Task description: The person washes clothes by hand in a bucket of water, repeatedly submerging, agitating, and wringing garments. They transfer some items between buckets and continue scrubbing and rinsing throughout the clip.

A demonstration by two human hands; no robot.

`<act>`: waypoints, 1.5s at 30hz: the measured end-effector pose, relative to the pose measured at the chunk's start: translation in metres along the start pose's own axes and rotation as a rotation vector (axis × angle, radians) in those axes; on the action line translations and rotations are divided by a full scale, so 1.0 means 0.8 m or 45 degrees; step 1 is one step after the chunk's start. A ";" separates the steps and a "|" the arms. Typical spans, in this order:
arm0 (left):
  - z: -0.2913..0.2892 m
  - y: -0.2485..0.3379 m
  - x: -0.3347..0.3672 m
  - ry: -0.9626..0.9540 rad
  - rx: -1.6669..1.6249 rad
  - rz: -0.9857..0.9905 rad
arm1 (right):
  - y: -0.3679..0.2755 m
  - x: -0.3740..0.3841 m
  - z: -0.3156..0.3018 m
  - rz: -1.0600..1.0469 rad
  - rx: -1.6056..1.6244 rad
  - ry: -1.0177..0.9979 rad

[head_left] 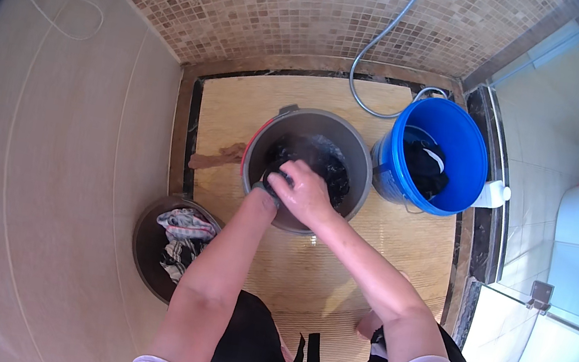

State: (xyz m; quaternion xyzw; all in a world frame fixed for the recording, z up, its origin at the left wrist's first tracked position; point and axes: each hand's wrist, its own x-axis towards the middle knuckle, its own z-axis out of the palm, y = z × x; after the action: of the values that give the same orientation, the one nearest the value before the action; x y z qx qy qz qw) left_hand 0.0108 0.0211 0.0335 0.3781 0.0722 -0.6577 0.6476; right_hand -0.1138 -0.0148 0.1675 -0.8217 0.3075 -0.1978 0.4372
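Note:
A grey bucket (360, 173) with a red handle stands in front of me, with wet black cloth (335, 181) in dark, slightly sudsy water. Both my hands are inside its near half. My right hand (302, 194) is closed, its fingers curled round a dark fold of the cloth beside my left wrist. Of my left hand (269, 197) only the wrist end shows; its fingers are hidden by the dark cloth and my right hand.
A blue bucket (478, 146) at right holds dark clothing (424, 168), with a white bottle (492, 194) beside it. A brown tub (146, 249) of laundry stands at left. A shower hose (357, 63) hangs behind; a brown cloth (211, 159) lies on the mat (359, 268). A glass door edges the right.

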 end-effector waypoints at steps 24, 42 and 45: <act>0.025 -0.043 0.001 0.579 0.572 -0.232 | 0.146 0.055 0.025 -0.245 -1.161 -0.649; 0.085 -0.055 -0.055 0.446 -0.639 0.132 | 0.046 0.058 -0.013 -0.407 -0.345 -0.632; 0.120 -0.055 -0.053 0.465 -0.698 0.209 | 0.113 0.107 -0.014 -0.324 -0.703 -0.500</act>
State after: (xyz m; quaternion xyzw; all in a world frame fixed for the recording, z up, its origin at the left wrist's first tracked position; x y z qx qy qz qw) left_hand -0.0729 0.0052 0.1086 0.3059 0.3305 -0.4810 0.7522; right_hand -0.0880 -0.1180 0.1021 -0.9628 0.1549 0.0014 0.2216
